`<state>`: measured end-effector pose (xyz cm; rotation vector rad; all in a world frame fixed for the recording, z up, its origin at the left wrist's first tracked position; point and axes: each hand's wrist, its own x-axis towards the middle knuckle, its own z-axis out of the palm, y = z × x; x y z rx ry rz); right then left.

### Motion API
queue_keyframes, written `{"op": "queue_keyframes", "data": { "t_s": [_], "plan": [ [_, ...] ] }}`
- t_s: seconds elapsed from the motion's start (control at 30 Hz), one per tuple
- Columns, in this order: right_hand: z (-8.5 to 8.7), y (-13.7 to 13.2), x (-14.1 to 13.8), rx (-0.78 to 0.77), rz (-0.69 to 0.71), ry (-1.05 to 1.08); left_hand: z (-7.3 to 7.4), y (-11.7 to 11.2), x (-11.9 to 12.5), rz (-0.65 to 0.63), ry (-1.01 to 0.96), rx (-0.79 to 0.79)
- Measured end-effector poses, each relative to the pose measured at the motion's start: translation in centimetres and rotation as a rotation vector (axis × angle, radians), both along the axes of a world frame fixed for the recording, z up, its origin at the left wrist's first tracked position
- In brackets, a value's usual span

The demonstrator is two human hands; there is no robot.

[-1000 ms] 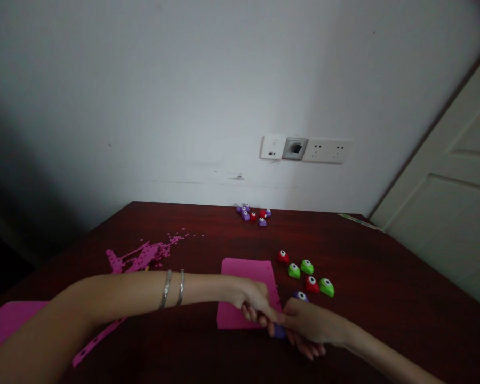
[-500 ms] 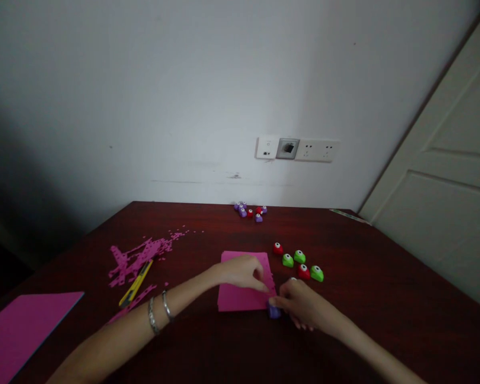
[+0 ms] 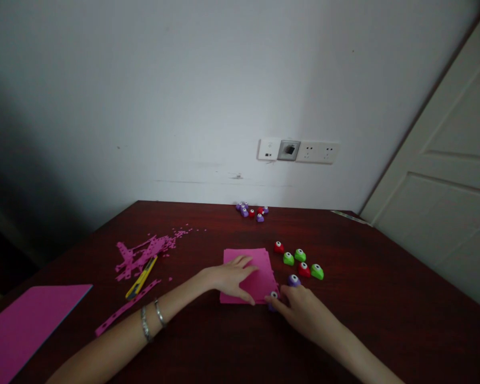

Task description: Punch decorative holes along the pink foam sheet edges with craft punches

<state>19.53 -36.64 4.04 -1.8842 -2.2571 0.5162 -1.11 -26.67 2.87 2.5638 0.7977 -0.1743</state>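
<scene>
Head view: the left hand (image 3: 234,280) lies palm down with its fingers spread wide over a stack of pink sheets (image 3: 264,274), covering the left and middle parts; it grasps nothing. Two silver bracelets (image 3: 144,324) circle that wrist. At the stack's lower right corner sits a purple craft punch (image 3: 273,300) with an eye-like button, and the thumb of the right hand (image 3: 306,306) meets it; whether the hand grips it, I cannot tell, as the other fingers are curled out of sight. Just beyond those knuckles stands a second purple punch (image 3: 294,280). Farther back, right of the stack, are two red punches (image 3: 304,270) and three green punches (image 3: 317,271). Near the wall (image 3: 184,106) rests a cluster of small purple and red punches (image 3: 244,212). Left of the stack, pink scraps (image 3: 154,248) are strewn over the dark reddish table (image 3: 208,341), with a yellow utility knife (image 3: 144,277) beside them, then a pink strip with holes (image 3: 124,308) and, at far left, a large pink sheet (image 3: 32,314).
</scene>
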Motion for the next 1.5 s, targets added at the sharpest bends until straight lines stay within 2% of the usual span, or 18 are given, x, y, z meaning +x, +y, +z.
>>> {"op": "queue_keyframes", "data": {
  "t_s": [0.27, 0.73, 0.87, 0.97, 1.07, 1.2, 1.37, 1.5],
  "plan": [
    [-0.7, 0.0, -0.3, 0.012, -0.006, -0.077, -0.4, 0.5, -0.1, -0.020, 0.010, 0.004],
    [-0.3, 0.3, -0.3, 0.058, -0.032, -0.127, -0.5, 1.4, -0.2, 0.016, 0.033, 0.007],
    [0.2, -0.5, -0.5, 0.048, -0.014, -0.085, -0.6, 1.6, -0.3, 0.015, 0.009, -0.003],
    [1.2, -0.8, -0.2, 0.046, -0.009, -0.022, -0.6, 1.5, -0.3, 0.021, -0.004, -0.010],
    [2.4, -0.2, 1.5, 0.067, -0.045, 0.041, -0.5, 1.5, -0.3, 0.024, -0.011, -0.015],
    [2.9, 1.4, 5.8, 0.125, -0.192, 0.038, -0.5, 1.3, -0.4, 0.016, -0.015, -0.027],
    [1.1, 2.5, 10.3, 0.068, -0.306, 0.003, -0.7, 1.4, -0.5, 0.001, -0.018, -0.036],
    [-0.7, 2.9, 11.4, 0.029, -0.311, -0.010, -0.6, 1.5, -0.3, -0.002, -0.009, -0.036]
  ]
}}
